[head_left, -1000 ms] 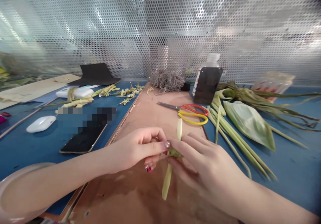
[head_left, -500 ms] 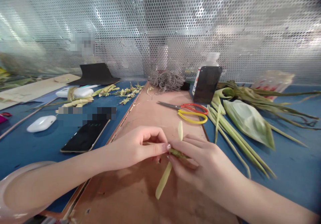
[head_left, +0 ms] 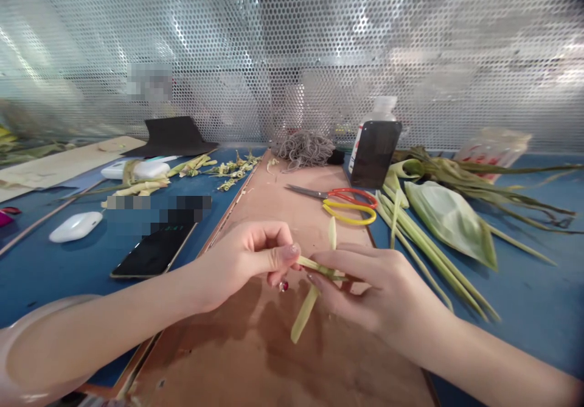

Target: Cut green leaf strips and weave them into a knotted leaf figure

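Perforated metal screen (head_left: 292, 48) across top of frame. Brown board (head_left: 255, 358) centre, blue table (head_left: 524, 309) either side. Leaf bundle (head_left: 438, 212) right, phone (head_left: 155, 250) left, scissors (head_left: 342, 197) upper centre. Left hand (head_left: 241, 261) and right hand (head_left: 365, 285) both pinch leaf strip (head_left: 305, 313) at centre; strip now lifted slightly, crossed piece pulled out between fingertips.

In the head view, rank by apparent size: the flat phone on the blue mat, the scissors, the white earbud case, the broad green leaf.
1. Broad green leaf
2. Flat phone and scissors: too alike to rank
3. White earbud case
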A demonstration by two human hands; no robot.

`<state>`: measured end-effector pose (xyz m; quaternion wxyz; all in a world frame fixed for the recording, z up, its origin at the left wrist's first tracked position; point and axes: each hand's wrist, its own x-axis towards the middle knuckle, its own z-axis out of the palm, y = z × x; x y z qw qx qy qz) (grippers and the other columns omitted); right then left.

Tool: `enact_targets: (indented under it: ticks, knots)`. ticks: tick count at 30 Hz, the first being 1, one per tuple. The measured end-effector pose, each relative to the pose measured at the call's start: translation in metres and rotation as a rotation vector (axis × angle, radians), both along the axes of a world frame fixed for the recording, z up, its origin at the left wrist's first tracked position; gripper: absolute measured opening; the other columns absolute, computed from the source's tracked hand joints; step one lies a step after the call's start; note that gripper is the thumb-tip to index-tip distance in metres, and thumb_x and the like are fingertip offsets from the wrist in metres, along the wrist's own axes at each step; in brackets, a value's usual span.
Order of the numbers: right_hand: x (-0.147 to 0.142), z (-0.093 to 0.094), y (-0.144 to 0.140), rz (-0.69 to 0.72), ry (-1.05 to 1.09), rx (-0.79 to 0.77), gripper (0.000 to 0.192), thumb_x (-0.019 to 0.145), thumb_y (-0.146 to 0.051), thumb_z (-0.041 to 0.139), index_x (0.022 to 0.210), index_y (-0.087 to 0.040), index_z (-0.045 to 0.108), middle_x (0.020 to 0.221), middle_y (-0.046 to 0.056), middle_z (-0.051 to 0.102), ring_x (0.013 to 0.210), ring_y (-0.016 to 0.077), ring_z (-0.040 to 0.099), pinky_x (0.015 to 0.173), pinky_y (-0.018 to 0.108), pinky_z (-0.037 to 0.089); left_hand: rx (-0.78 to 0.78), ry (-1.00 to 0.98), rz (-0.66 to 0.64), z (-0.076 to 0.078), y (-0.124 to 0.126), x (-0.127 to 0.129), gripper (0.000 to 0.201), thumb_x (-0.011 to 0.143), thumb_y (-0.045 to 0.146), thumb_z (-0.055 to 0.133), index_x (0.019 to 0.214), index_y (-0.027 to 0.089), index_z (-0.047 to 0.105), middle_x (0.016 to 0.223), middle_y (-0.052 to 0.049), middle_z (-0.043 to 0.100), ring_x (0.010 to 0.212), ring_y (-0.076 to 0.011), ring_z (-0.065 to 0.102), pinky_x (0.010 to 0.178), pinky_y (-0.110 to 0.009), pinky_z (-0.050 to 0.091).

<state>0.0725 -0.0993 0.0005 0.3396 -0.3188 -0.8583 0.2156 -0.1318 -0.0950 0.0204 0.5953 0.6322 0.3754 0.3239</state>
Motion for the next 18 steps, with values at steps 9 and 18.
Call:
enact_targets:
  ticks: [9,18]
  knots:
    - [0.0042,-0.0017,0.0017,-0.033,0.057,-0.083,0.016,0.083,-0.014,0.054,0.092,-0.02,0.065,0.066,-0.002,0.063,0.052,0.0076,0.052,0.049,0.016,0.041,0.62,0.405,-0.024,0.0043,0.0036,-0.0042,0.014,0.086,0.028,0.057,0.077,0.019,0.065,0.078,-0.001,0.061,0.078,-0.0137,0.054,0.075,-0.027,0.042]
    - [0.0018,0.0006,-0.0051,-0.01,0.126,-0.17,0.024,0.087,-0.018,0.051,0.106,-0.025,0.063,0.088,-0.001,0.07,0.075,0.0119,0.067,0.068,0.019,0.053,0.42,0.557,-0.062,0.005,-0.003,0.0004,0.015,0.086,0.03,0.055,0.082,0.018,0.062,0.075,0.001,0.062,0.068,-0.0112,0.055,0.062,-0.023,0.043]
